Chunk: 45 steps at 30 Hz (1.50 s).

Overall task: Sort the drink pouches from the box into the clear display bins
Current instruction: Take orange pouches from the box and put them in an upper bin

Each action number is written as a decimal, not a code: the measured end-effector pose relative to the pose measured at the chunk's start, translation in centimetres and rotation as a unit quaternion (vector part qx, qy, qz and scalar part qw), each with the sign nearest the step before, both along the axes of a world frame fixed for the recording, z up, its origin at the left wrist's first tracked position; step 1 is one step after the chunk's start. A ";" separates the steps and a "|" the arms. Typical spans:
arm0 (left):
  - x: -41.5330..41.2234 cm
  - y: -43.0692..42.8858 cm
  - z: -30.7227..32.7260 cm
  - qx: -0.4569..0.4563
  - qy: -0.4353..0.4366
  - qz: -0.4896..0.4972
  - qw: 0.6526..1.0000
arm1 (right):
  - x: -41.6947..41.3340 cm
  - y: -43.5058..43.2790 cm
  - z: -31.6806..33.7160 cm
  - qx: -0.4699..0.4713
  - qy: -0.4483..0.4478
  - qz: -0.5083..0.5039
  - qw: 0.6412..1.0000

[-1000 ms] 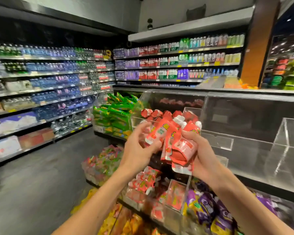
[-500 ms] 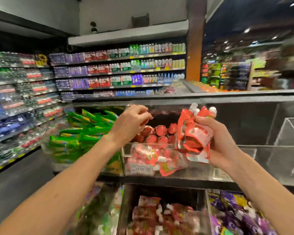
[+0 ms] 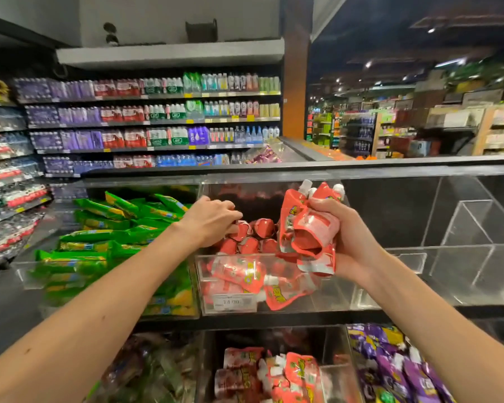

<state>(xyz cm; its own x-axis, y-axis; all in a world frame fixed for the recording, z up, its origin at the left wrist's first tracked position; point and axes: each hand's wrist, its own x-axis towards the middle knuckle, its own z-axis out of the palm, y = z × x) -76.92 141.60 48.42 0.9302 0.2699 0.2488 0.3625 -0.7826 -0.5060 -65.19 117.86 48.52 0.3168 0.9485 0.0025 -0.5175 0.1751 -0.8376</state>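
Supermarket aisle: clear bin (image 3: 230, 303) part-filled. Right hand (image 3: 352, 242) clamps leftover red pouches (image 3: 309, 228), left hand (image 3: 213, 219) reaches in, fingers' grip unclear.

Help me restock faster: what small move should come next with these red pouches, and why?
Probably draw the left hand back to the bunch of red spouted drink pouches that the right hand grips and take one more: the left fingers rest among pouches standing in the clear plastic bin, and several remain unplaced.
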 end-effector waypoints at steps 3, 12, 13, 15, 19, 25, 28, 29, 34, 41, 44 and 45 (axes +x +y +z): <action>-0.5 -0.8 0.2 -0.059 0.001 0.018 0.998 | 0.0 0.6 0.5 -0.006 -0.001 0.003 1.000; -3.1 -7.5 0.7 -0.348 -0.253 -0.199 0.880 | 0.5 1.8 2.1 0.011 0.001 0.018 1.000; -3.3 -7.8 0.4 -0.352 -0.266 -0.199 0.875 | 0.5 1.8 2.4 0.014 0.005 0.016 1.000; -3.8 -8.2 -0.1 -0.311 -0.294 -0.214 0.878 | 0.5 2.1 2.7 0.012 0.004 0.016 1.000; -3.6 -8.5 -0.6 -0.147 -0.331 -0.299 0.883 | 0.8 2.6 2.8 -0.019 -0.002 0.022 1.000; -2.7 -7.8 -0.3 -0.162 -0.356 -0.279 0.877 | 1.8 2.5 2.5 -0.038 -0.012 0.027 0.999; -2.0 -7.2 0.6 -0.180 -0.388 -0.245 0.870 | 2.1 2.0 3.3 -0.029 -0.023 0.026 0.999; -1.7 -7.0 0.9 -0.180 -0.396 -0.230 0.871 | 2.2 1.8 3.6 -0.027 -0.027 0.021 0.999; 0.0 -5.6 1.3 -0.180 -0.365 -0.163 0.899 | 3.1 1.1 3.6 -0.040 -0.017 -0.012 0.999; 2.7 -3.1 0.5 -0.166 -0.267 -0.037 0.949 | 3.7 0.8 2.5 -0.063 -0.028 0.006 0.998; 3.3 -2.7 0.1 -0.156 -0.247 -0.003 0.956 | 3.9 0.8 2.2 -0.073 -0.040 0.007 0.997; 3.6 -2.7 0.0 -0.151 -0.240 -0.001 0.959 | 3.9 0.8 2.1 -0.073 -0.043 0.004 0.996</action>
